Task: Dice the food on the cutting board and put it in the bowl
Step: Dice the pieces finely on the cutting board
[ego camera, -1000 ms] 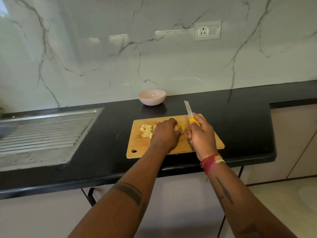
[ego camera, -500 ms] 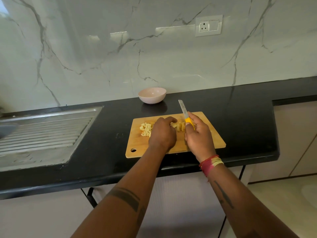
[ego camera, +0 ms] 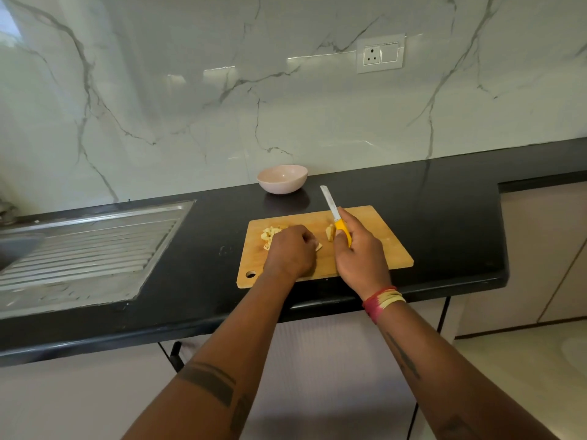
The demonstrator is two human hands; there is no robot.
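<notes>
A wooden cutting board (ego camera: 386, 246) lies on the black counter. A pile of pale diced food (ego camera: 268, 234) sits on its left part, half hidden by my left hand (ego camera: 293, 250). That hand lies knuckles up with curled fingers, and a small cut piece (ego camera: 318, 247) shows at its fingertips. A larger uncut chunk (ego camera: 330, 232) stands alone mid-board. My right hand (ego camera: 359, 255) grips the yellow-handled knife (ego camera: 343, 231) just right of the chunk, blade raised and pointing away. An empty pink bowl (ego camera: 282, 178) stands behind the board near the wall.
A steel sink drainboard (ego camera: 89, 249) fills the counter's left side. The marble backsplash carries a wall socket (ego camera: 380, 54). The black counter (ego camera: 444, 198) ends at the right, with cabinets (ego camera: 546, 249) beyond.
My left hand has slid left, away from the chunk, with a cut piece at its fingertips. The knife has lifted off the food and now stands beside it.
</notes>
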